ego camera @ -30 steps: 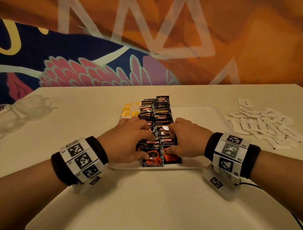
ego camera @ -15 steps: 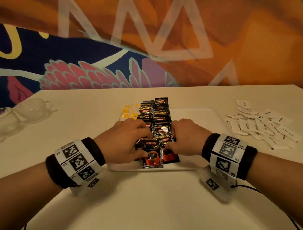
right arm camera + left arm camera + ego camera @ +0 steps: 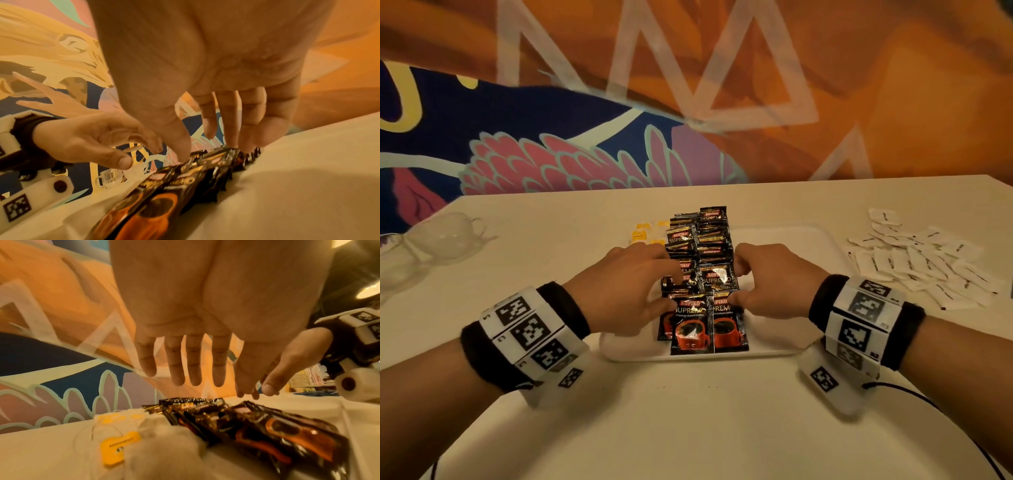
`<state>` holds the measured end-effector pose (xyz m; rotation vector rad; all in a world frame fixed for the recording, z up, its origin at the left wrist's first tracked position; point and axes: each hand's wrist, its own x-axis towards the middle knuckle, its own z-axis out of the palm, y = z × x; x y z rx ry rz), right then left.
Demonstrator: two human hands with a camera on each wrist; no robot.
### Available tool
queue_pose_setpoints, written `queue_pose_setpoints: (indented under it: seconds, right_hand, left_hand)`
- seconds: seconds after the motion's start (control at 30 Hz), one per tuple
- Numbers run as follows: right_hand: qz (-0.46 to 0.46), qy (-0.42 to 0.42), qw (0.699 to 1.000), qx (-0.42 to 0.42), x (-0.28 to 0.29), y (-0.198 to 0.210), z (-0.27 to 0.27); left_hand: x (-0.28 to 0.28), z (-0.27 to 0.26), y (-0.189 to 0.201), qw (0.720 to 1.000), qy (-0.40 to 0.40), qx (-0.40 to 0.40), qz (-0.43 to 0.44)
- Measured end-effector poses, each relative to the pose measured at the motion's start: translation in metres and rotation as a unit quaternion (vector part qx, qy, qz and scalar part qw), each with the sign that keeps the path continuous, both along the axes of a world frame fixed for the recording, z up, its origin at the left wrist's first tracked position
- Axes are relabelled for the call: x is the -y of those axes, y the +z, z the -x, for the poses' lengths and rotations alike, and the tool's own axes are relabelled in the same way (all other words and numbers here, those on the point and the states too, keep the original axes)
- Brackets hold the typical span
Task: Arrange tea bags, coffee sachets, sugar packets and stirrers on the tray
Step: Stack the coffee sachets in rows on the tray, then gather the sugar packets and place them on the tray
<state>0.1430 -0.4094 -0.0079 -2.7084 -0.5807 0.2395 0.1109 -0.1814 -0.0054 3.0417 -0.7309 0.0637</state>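
Observation:
A white tray (image 3: 791,240) lies in front of me, with two overlapping rows of black coffee sachets (image 3: 700,253) down its middle. My left hand (image 3: 654,284) hovers at the left row, its fingers (image 3: 193,366) straight and spread above the sachets (image 3: 267,431). My right hand (image 3: 739,282) is at the right row, with its fingertips (image 3: 232,139) and thumb touching the sachets' (image 3: 213,164) tops. Tea bags with yellow tags (image 3: 643,233) lie on the tray left of the sachets. White sugar packets (image 3: 921,260) are scattered on the table to the right.
Clear glass cups (image 3: 445,236) stand at the table's left edge. A painted wall rises behind the table. A thin black cable (image 3: 935,401) runs from my right wrist across the near table.
Both hands have slid a little away from me along the sachet rows, uncovering more of the two front sachets.

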Motion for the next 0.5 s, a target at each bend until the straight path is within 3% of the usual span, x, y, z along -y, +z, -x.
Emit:
queue_pose_setpoints:
  seconds: [0.13, 0.3, 0.5]
  right_hand:
    - [-0.031, 0.015, 0.999, 0.023, 0.015, 0.012, -0.009]
    - [-0.071, -0.014, 0.995, 0.064, 0.055, 0.032, -0.027]
    - [-0.16, -0.102, 0.977, 0.1, 0.135, 0.046, -0.057]
  left_hand:
    - [0.008, -0.005, 0.019, 0.997, 0.002, 0.035, 0.076]
    - [0.058, -0.025, 0.044, 0.983, -0.016, 0.075, 0.168]
    - [0.153, -0.076, 0.059, 0.985, -0.026, 0.036, 0.166]
